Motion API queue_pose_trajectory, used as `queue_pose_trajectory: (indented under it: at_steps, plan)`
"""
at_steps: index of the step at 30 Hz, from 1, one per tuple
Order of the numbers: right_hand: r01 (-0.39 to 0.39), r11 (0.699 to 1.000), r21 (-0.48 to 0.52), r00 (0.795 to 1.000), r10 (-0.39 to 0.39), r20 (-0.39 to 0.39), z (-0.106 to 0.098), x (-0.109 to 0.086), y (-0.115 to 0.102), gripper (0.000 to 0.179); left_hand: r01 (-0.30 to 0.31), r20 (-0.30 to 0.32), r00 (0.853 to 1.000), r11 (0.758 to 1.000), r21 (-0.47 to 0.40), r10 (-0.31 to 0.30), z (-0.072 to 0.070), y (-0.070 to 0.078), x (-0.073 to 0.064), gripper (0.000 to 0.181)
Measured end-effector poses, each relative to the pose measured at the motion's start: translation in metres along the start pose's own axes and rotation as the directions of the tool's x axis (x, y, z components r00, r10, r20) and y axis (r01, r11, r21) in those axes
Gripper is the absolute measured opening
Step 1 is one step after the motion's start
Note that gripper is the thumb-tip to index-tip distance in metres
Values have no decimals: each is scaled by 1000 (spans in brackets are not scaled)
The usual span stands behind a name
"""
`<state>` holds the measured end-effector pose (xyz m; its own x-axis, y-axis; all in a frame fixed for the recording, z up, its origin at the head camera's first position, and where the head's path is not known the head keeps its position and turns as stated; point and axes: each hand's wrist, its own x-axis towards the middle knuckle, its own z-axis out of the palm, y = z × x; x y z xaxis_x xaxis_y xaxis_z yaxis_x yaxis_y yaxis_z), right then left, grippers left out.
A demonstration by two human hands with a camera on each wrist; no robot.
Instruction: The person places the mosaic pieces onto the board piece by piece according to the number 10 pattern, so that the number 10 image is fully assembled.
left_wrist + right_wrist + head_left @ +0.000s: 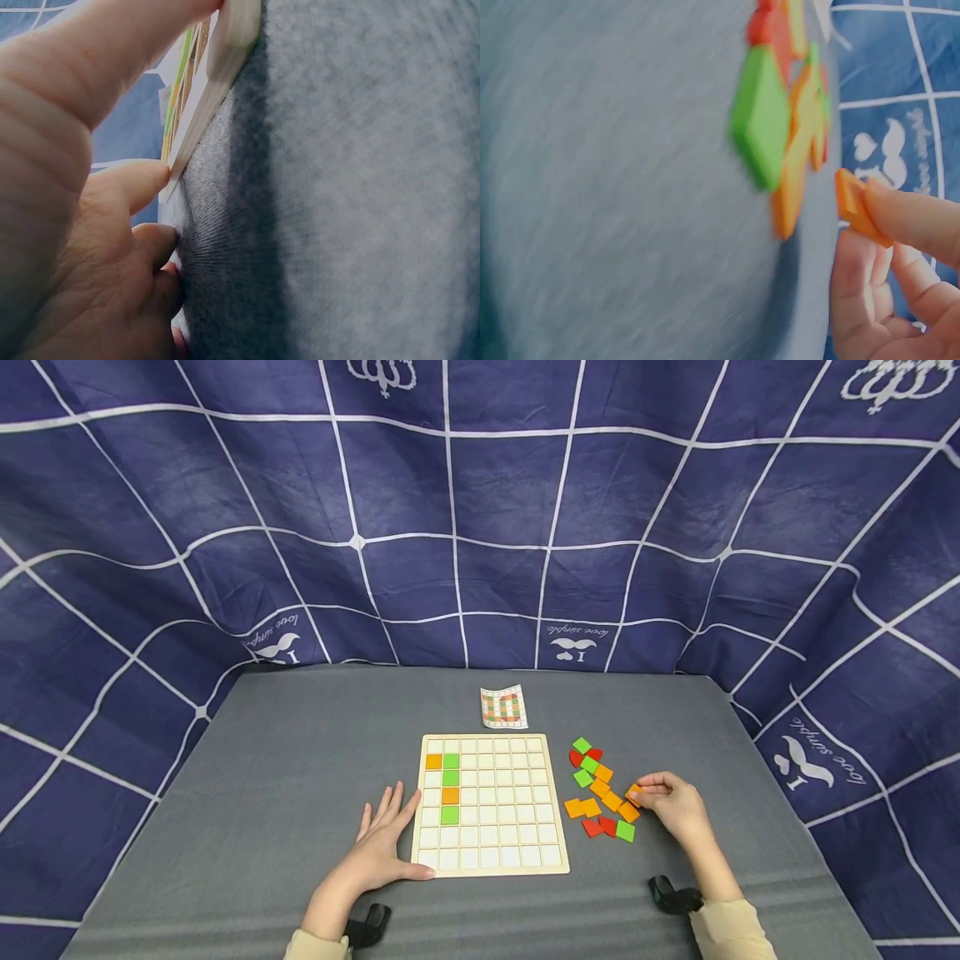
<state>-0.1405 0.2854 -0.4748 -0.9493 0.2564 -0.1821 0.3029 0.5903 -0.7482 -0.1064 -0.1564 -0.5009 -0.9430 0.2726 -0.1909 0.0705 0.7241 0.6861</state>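
Observation:
A pale wooden grid board (507, 814) lies on the grey cloth. Two orange squares and several green ones sit in its left two columns, among them an orange tile (450, 796) and a green tile (450, 815). My left hand (378, 852) rests at the board's left side, fingers spread, thumb at the near corner and index fingertip against the edge. To the right, my right hand (678, 806) pinches an orange square tile (855, 206) between thumb and fingers. It is raised beside the loose pile, where a green square (761, 120) lies nearest in the right wrist view.
Loose orange, green and red pieces, including a red piece (592, 828), lie scattered right of the board. Behind the board is a small printed pattern card (504, 707). A blue checked curtain (495, 577) hangs along the table's back and sides.

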Motion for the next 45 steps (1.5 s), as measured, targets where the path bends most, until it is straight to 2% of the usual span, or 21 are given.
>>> queue_pose_trajectory:
  at_steps: [7,12,20,22,27,34,40,45]
  plan:
    - [8,978,206,997,-23,71,16,-5,-26,43,-3,5,1000,1000,-5,3,1,-1,0,124]
    - [13,958,285,990,-53,134,37,-11,-48,40,-3,8,1000,1000,-3,3,1,0,1,124]
    - [23,920,391,961,-129,246,73,-25,-80,33,-9,19,1000,1000,5,9,0,0,3,124]
    - [42,917,397,946,-164,278,84,-29,-85,31,-16,17,1000,1000,8,16,-1,0,3,124]
    - [110,915,389,895,-262,361,115,-40,-96,28,-21,11,1000,1000,10,21,-1,0,3,124]
    - [195,901,386,844,-355,402,154,-52,-111,20,-11,8,1000,1000,16,11,-2,1,2,124]
    - [272,901,339,821,-401,406,177,-60,-118,16,-9,8,1000,1000,20,9,-2,1,1,124]
    - [334,908,253,816,-413,405,187,-63,-122,14,-9,15,1000,1000,19,9,-2,1,0,123]
